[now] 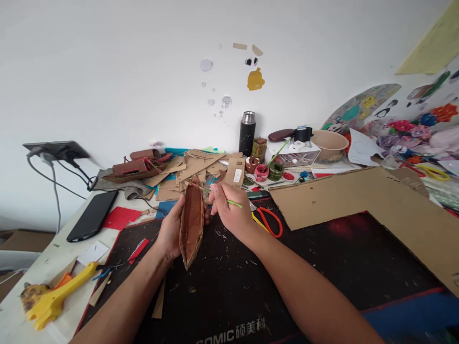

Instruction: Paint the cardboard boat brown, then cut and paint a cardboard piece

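My left hand [171, 231] is wrapped round a small cardboard boat hull [192, 220], its hollow inside coloured reddish brown and its rim bare cardboard. The hull stands nearly upright on its end above the black mat [222, 286]. Pinched in my right hand [231, 208] is a thin paintbrush with a green handle [234, 204]. Its front end points toward the hull's upper right side; whether the tip touches is hidden by my fingers. Behind my hands sit open paint pots, one pink [261, 173], one dark green [276, 171] and one brown [253, 165].
Scissors with red handles [270, 223] lie right of my right hand. A large cut cardboard sheet [315, 196] covers the right side. Cardboard scraps [201, 167], a brown model boat [138, 169] and a black thermos [247, 134] stand behind. A yellow glue gun [64, 294] and phone [92, 217] lie left.
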`<action>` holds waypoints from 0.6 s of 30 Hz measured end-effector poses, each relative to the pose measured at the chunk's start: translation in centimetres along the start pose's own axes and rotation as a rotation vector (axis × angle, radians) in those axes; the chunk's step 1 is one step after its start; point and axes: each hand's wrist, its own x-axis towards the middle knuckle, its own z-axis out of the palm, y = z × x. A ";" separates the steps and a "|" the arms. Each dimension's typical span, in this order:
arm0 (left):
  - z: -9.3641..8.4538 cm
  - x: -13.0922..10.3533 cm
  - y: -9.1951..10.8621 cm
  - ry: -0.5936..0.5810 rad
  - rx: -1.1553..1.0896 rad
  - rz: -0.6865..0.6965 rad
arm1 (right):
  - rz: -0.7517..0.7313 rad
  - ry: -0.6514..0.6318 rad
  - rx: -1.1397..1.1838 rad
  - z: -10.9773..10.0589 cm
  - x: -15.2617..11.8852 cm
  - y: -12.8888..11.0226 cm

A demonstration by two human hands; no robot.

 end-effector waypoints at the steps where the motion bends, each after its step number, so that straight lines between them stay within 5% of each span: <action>1: 0.0 0.0 0.0 0.006 0.002 -0.006 | 0.007 -0.006 0.006 0.0 0.0 0.0; 9: 0.8 -0.3 0.6 0.038 0.033 -0.032 | 0.226 -0.025 0.379 0.9 0.0 0.1; 18: 0.6 0.0 0.9 -0.072 -0.002 -0.063 | 0.255 -0.080 0.406 1.2 -0.3 0.3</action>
